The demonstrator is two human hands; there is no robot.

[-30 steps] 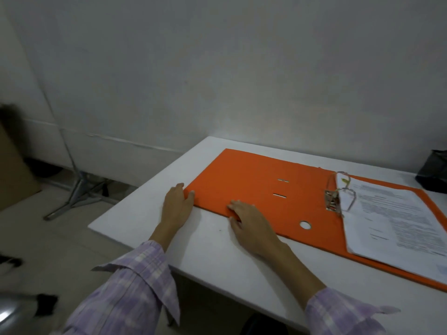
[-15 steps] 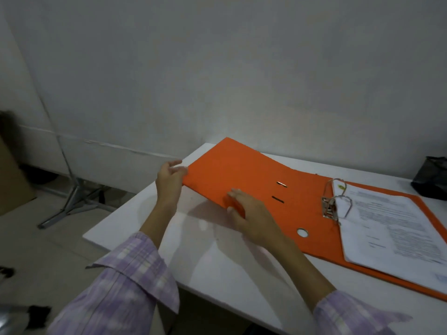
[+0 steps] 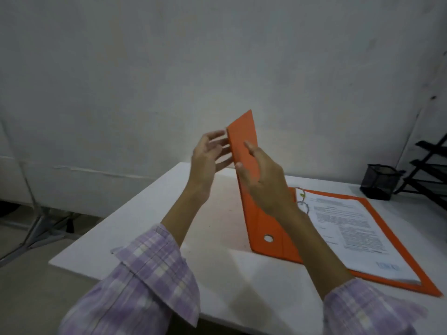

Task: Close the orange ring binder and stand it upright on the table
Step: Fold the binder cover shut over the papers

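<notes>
The orange ring binder [image 3: 244, 139] lies open on the white table [image 3: 150, 228], its left cover raised almost vertical. Its right half stays flat under a stack of printed pages [image 3: 350, 228], with the metal rings [image 3: 302, 201] showing by the spine. My left hand [image 3: 209, 155] presses flat against the outer face of the raised cover near its top edge, fingers spread. My right hand [image 3: 263, 182] grips the cover's near edge from the inner side, thumb across the orange surface. A round finger hole [image 3: 268, 238] shows low on the spine.
A black mesh pen cup [image 3: 378, 182] stands at the table's back right, beside a black rack [image 3: 428, 175]. A grey wall runs close behind the table. A metal stand's legs [image 3: 36, 228] rest on the floor to the left.
The left cover has swung up from flat on the table to nearly vertical. Both hands rose with it, and the camera view shifted right.
</notes>
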